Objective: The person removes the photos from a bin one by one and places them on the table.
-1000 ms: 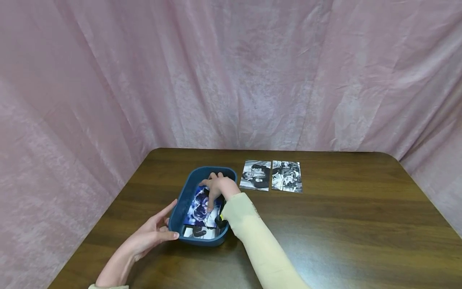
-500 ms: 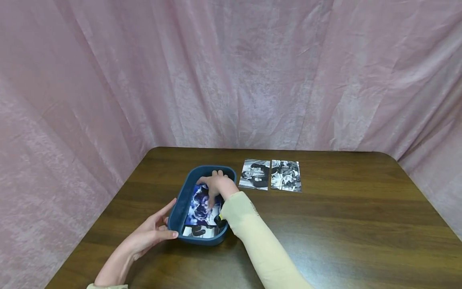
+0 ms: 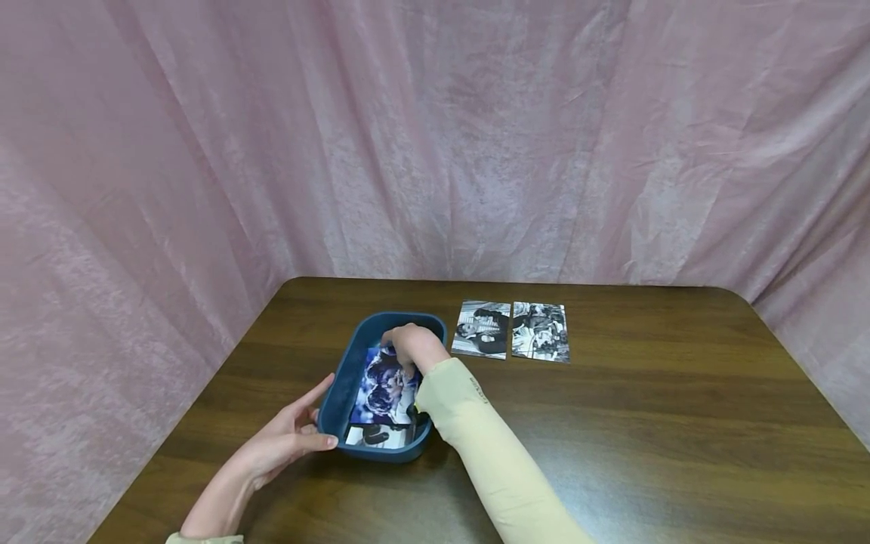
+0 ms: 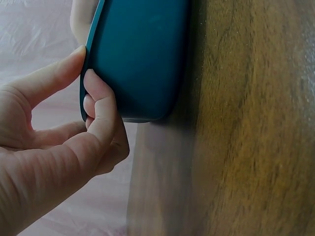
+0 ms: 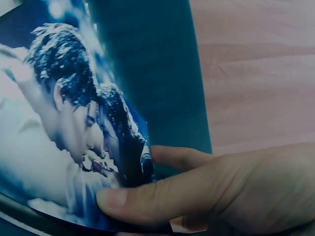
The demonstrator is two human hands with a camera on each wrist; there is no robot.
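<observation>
The right hand (image 3: 412, 345) reaches into the blue tray (image 3: 345, 372) from its far right side, and its grip is clamped on the far edge of a blue-toned photo (image 3: 382, 386): in the right wrist view the thumb lies on the printed face and the other fingers (image 5: 182, 158) curl behind it, so the print lifts off the tray at that end. The photo sits inside the tray, lying along its length and leaning up toward the hand. It is glossy, with deep blue and white tones, and shows two figures pressed close together. Under its near end lies another photo (image 3: 370, 436), black and white, flat on the tray floor.

The left hand (image 3: 285, 443) holds the near left corner of the tray, thumb on the rim and fingers against the outer wall, its grip closed on the tray's edge. The tray rests on the left part of the dark wooden surface (image 3: 646, 423). Two black-and-white photos (image 3: 511, 330) lie side by side on the surface to the far right of the tray, well apart from both hands
</observation>
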